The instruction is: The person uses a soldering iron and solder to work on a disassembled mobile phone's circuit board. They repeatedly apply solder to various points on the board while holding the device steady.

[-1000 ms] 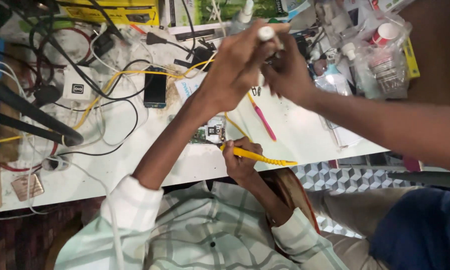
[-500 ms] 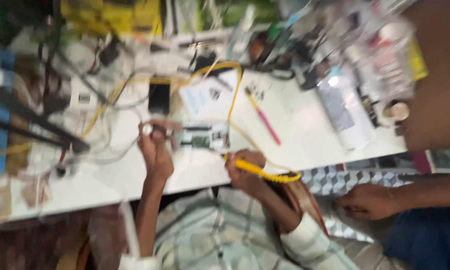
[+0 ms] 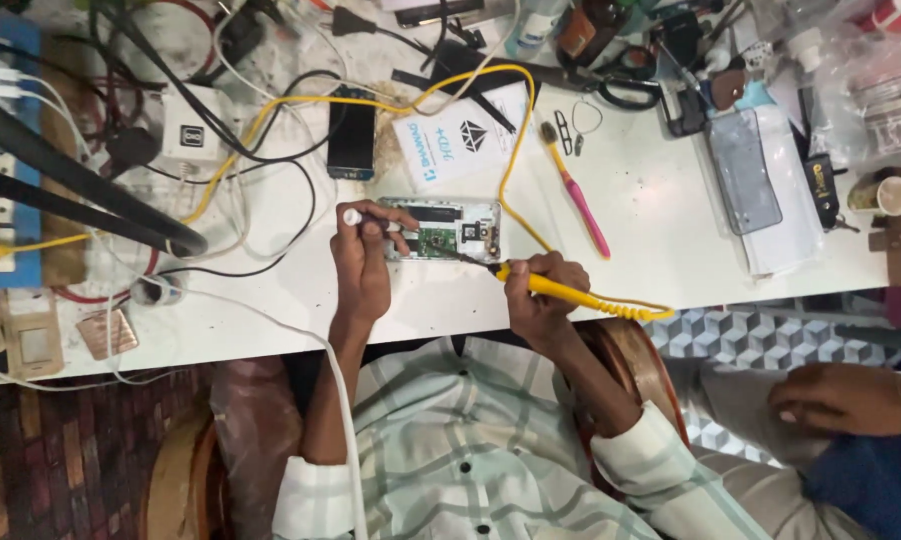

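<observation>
Two hands work over an opened phone that lies flat near the front edge of a white workbench, seen from above. Around it the bench is crowded: a dark, glossy phone lies just behind, beside a white printed card; a pink-handled brush rests at a slant to the right; further right sits a grey flat phone on white paper. Black scissors and small tools clutter the far edge. To the left, a tangle of black, white and yellow cables loops around a white plug adapter, and two thick black bars cross the corner. The opened phone is a white rectangle with its back off, showing a green circuit board and small metal parts. The left hand is curled around a thin white-tipped stick, pinched between fingers and thumb, its end resting on the left edge of the phone. The right hand is closed in a pen-like grip around a yellow soldering iron, whose dark tip touches the phone's lower right edge; its coiled yellow cord trails off the bench edge, and a smooth yellow wire curves behind the phone. At lower right, another person's hand rests on a knee, well apart.
</observation>
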